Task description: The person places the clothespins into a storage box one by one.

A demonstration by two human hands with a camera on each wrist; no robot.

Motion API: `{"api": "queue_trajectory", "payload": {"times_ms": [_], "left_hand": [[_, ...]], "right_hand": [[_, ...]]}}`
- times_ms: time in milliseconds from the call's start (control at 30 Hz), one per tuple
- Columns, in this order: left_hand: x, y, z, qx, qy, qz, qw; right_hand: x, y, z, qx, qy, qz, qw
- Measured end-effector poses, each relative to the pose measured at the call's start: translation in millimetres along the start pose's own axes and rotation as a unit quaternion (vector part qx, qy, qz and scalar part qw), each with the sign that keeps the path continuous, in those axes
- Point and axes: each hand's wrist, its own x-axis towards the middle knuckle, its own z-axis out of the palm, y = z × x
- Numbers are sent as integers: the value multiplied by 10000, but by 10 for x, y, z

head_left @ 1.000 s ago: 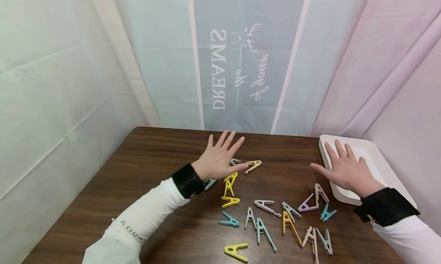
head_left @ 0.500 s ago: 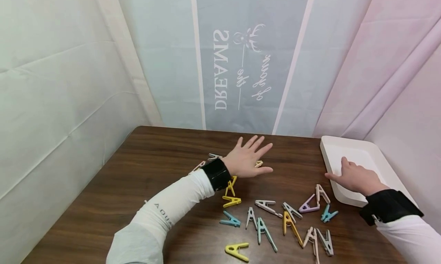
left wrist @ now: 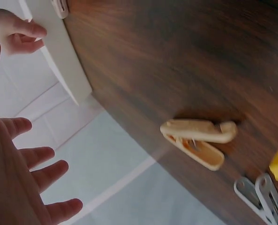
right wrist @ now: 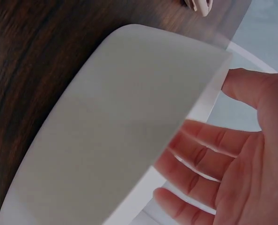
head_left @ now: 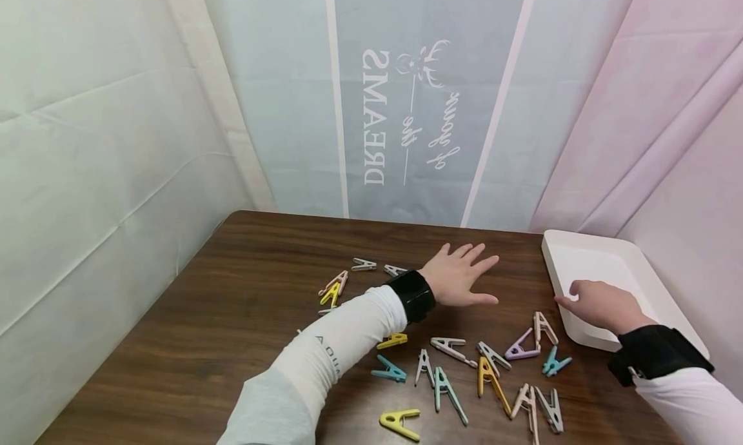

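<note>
My left hand (head_left: 455,278) reaches over the far middle of the table, fingers spread and holding nothing. In the left wrist view, a cream clothespin (left wrist: 200,131) lies below it, beside a grey clothespin (left wrist: 260,199). The head view has that cream clothespin hidden behind the left hand. At the right, my right hand (head_left: 604,303) is at the left wall of a white rectangular tray (head_left: 571,332). Its fingers (right wrist: 195,140) go inside the rim and its thumb is at the rim's edge, gripping the wall.
Clothespins in several colours lie scattered on the dark wood table (head_left: 191,342), among them a purple clothespin (head_left: 522,346), an orange clothespin (head_left: 492,384) and a lime clothespin (head_left: 400,424). A grey-blue curtain (head_left: 429,109) hangs behind the table.
My left hand has moved right across the far side of the table, still spread. My right hand has gone from spread over the tray to curled at its left rim.
</note>
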Motion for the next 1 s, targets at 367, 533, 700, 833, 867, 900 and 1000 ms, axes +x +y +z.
{"api": "queue_trajectory", "payload": {"times_ms": [367,533,700,833,867,900,1000], "left_hand": [[253,132,72,313,-56,-106,9994],[329,141,67,372,-76,-115,9992],[366,170,69,382,-106,-38,9992],[422,196,121,471,-1,-38,9989],[442,201,142,508,12,-39,9987],[457,208,160,543,32,-41,9985],[497,238,213,684,56,12,9976]], "right_hand": [[54,-81,72,-260,273,-441,9983],[66,-112,86,-214,284,-611,9975],[45,-151,86,-170,250,-719,9970],[26,-172,103,-230,261,-850,9958],[18,-176,113,-243,271,-884,9954],[9,-180,124,-267,301,-935,9948],[-27,-185,154,-339,379,-1081,9928]]}}
